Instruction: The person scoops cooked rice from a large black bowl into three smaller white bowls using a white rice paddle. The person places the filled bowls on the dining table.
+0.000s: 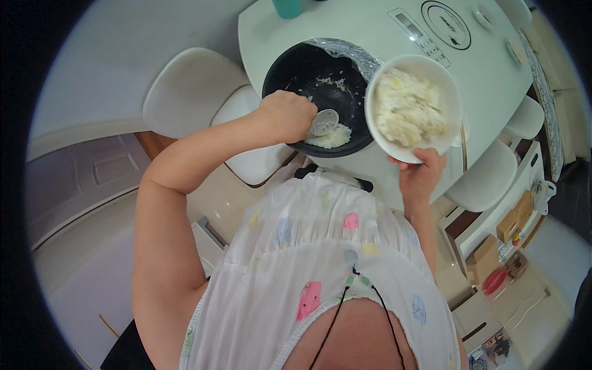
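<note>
My left hand (289, 116) grips a white rice paddle (325, 121) inside a black pot (289, 62). The paddle's dimpled head rests at a clump of cooked rice (334, 138) on the near side of the pot. More grains cling to the pot's floor and wall. My right hand (422, 173) holds a white bowl (452, 92) from below at its near edge, just right of the pot's rim. Cooked rice with yellowish bits (409, 108) is heaped in the bowl. My fingers cover the paddle's handle.
Crumpled clear plastic film (349, 52) lies along the pot's far right rim. The white table (344, 21) bears a teal cup (286, 7), a built-in control panel (418, 37) and a small dish (483, 16). White chairs (189, 88) stand around it. A thin stick (464, 150) lies beyond the bowl.
</note>
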Available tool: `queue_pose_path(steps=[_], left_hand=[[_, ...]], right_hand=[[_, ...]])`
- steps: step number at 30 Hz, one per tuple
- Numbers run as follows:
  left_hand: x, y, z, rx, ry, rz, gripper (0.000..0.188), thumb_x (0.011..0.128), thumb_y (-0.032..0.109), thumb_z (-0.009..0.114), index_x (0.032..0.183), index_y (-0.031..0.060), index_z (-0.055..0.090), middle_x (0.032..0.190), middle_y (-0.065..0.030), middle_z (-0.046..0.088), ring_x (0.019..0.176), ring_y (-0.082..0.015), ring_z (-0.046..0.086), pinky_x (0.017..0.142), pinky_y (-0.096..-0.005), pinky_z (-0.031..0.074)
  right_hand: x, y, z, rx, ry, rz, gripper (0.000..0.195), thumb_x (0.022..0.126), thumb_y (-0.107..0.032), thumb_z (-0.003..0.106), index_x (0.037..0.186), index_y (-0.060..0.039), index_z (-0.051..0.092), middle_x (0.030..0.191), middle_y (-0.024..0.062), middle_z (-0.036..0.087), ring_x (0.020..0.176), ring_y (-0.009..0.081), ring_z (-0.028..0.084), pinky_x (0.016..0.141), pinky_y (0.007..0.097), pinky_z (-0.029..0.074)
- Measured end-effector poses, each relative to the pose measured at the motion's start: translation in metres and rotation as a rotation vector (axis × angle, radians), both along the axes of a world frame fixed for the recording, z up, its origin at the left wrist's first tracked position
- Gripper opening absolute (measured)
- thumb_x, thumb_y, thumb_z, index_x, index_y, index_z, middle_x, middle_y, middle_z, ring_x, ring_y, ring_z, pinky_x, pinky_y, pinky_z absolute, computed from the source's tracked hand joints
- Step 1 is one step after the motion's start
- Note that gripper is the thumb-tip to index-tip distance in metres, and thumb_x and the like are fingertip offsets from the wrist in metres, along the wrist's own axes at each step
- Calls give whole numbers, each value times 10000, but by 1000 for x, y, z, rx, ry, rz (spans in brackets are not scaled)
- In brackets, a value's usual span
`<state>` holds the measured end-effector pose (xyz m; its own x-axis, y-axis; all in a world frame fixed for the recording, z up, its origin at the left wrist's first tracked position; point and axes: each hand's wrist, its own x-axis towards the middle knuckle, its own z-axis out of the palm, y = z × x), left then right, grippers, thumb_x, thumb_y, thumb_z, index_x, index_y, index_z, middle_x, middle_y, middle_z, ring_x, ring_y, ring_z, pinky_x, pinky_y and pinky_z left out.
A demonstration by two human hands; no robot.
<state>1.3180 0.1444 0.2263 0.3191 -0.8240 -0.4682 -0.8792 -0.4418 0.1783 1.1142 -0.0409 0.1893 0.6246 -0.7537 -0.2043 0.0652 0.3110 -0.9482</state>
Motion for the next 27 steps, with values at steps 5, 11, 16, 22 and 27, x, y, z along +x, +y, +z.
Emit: queue_pose_path(steps=[5, 11, 16, 22, 27], left_hand=[[-1, -14, -1, 71, -25, -125, 136, 737, 157, 637, 777, 53, 715, 759, -142, 700, 734, -293, 704, 621, -387, 560], [-1, -15, -10, 110, 9, -88, 132, 744, 154, 623, 755, 50, 703, 709, -136, 686, 675, -316, 690, 592, -414, 549], [-3, -10, -21, 39, -4, -83, 123, 740, 133, 617, 745, 41, 698, 697, -154, 678, 669, -318, 687, 585, -419, 544], [1, -19, -14, 91, 44, -164, 148, 769, 147, 608, 782, 31, 698, 765, -152, 696, 711, -304, 694, 604, -405, 546], [1, -14, -19, 52, 83, -80, 149, 759, 128, 588, 767, 34, 704, 756, -176, 677, 728, -336, 676, 632, -430, 539]], right_hand=[[36, 14, -45, -205, -69, 102, 496, 728, -51, 468, 1201, 85, 407, 878, 228, 622, 455, 213, 540, 491, 404, 579], [63, 25, -14, 198, -183, 126, 561, 723, -55, 464, 1258, 61, 343, 924, 242, 623, 475, 214, 566, 480, 391, 579], [63, 29, -9, 265, -183, 9, 552, 737, -63, 469, 1260, 48, 333, 906, 229, 625, 475, 206, 558, 486, 377, 574], [61, 35, -12, 204, -252, -18, 526, 739, -73, 489, 1239, 27, 359, 902, 211, 618, 480, 209, 557, 491, 399, 583], [61, 42, -14, 198, -261, -52, 515, 740, -78, 493, 1225, 41, 370, 897, 209, 616, 480, 210, 556, 491, 398, 584]])
